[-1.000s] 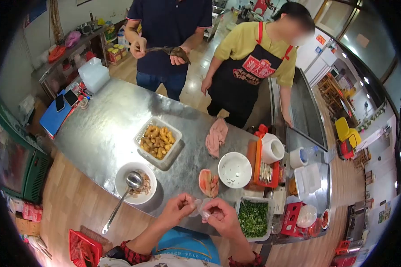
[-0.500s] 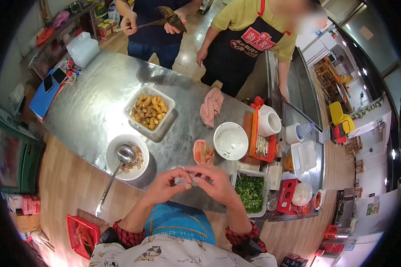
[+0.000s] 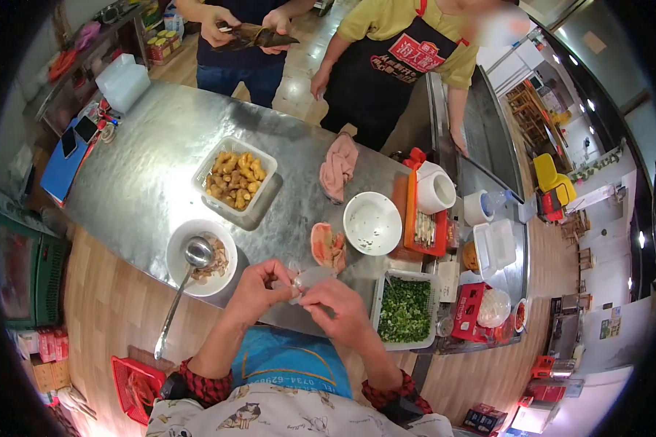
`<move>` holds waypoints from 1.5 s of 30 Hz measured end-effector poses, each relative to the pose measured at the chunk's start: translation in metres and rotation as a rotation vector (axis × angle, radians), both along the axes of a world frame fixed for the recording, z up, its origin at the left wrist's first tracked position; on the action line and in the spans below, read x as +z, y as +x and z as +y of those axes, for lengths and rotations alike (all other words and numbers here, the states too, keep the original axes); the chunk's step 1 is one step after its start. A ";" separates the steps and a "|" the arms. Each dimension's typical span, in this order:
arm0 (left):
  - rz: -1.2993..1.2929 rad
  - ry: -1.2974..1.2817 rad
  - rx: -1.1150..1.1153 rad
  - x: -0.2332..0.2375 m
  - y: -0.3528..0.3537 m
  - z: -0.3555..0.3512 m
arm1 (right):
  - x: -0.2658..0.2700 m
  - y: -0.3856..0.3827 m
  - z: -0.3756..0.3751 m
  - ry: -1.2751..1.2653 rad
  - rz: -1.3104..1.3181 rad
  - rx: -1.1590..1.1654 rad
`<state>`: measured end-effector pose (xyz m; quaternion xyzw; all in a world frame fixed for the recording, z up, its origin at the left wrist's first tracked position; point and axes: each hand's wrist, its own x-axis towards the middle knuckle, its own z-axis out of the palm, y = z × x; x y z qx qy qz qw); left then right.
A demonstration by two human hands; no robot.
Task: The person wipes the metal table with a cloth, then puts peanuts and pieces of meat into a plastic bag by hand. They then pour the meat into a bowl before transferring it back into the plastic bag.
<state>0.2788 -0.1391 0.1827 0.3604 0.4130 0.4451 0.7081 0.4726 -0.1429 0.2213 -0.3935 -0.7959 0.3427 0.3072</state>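
Note:
My left hand and my right hand are close together above the table's near edge. Both pinch a small, thin, translucent plastic bag, its loose part spreading between the fingertips. Just beyond it lies an open pinkish-orange packet, its contents too small to make out. Left of my hands stands a white bowl with pale brown slices, and a metal ladle rests in it, handle over the rim. To my right is a white basket of chopped greens.
Knobbly yellow-brown ginger fills a white basket on the metal table. A pink cloth, a white bowl and an orange tray stand farther right. Two people are across the table; one holds a dark leaf-like item.
The plastic now spreads out more between my fingers, and my right hand has moved lower. Across the table, the person's dark item has turned level. The view has shifted slightly.

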 end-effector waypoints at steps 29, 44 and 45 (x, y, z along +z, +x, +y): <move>0.893 0.643 0.407 -0.025 0.015 -0.023 | -0.035 0.022 0.041 0.176 -0.171 -0.427; -0.017 -0.074 0.198 -0.038 -0.013 -0.034 | -0.041 0.041 0.031 -0.609 0.433 -0.517; -0.118 -0.067 0.144 -0.032 -0.008 -0.027 | -0.035 0.039 0.028 -0.652 0.512 -0.386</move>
